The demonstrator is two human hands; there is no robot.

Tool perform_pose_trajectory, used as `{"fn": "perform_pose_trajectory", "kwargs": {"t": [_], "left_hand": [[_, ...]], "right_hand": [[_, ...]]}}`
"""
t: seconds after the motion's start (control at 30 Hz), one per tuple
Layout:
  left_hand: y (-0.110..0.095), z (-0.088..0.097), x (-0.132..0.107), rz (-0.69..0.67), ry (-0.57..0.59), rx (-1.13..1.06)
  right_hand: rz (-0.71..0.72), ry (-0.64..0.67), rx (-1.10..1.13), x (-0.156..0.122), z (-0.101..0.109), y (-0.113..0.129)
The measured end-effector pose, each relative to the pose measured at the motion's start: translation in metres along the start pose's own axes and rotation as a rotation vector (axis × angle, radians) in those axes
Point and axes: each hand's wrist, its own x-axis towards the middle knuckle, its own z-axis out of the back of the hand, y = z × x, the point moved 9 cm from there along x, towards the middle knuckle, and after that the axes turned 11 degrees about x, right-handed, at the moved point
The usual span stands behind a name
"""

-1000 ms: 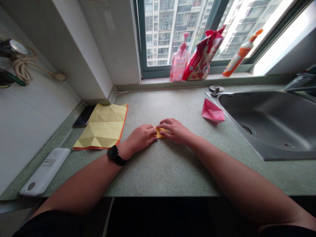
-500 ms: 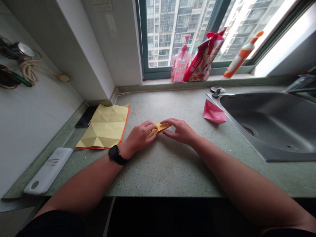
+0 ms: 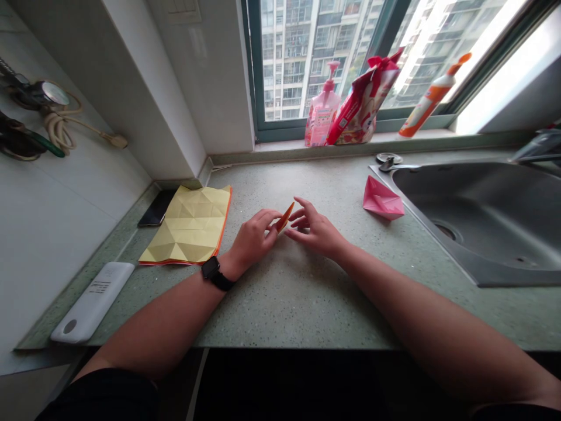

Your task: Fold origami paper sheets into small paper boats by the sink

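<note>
A small folded piece of orange paper point(image 3: 286, 217) is pinched at its left end by my left hand point(image 3: 256, 237), just above the countertop. It stands tilted, its free end pointing up and away. Close by on its right, my right hand point(image 3: 319, 231) has its fingers apart, the thumb and fingertips near the paper's edge. A pink folded paper shape point(image 3: 382, 199) rests on the counter beside the sink. Left of my hands lies a stack of creased paper sheets point(image 3: 188, 225), pale yellow on top with orange and red edges beneath.
The speckled green countertop point(image 3: 298, 304) runs to a steel sink point(image 3: 482, 216) on the right. A dark phone point(image 3: 158, 207) and a white power bank point(image 3: 93, 302) lie at left. A pink pump bottle point(image 3: 322, 117), red bag point(image 3: 366, 108) and orange-white bottle point(image 3: 427, 105) line the windowsill.
The orange paper has turned from lying low between both hands to a steep tilt in my left hand. My right fingers have come off it and spread.
</note>
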Motion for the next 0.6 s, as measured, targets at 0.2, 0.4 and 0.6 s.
{"fn": "perform_pose_trajectory", "kwargs": {"t": [0.2,0.4,0.6], "left_hand": [[-0.003,0.005,-0.001,0.019,-0.051,-0.087],[0.015,0.01,-0.001,0.126,-0.139,-0.173],[0.046,-0.002,-0.003,0.318,-0.1,-0.495]], "right_hand": [[-0.032,-0.006,-0.046,0.0,-0.003,-0.004],[-0.034,-0.108,-0.019,0.001,0.012,-0.003],[-0.112,0.045,0.177,0.0,0.001,-0.002]]}}
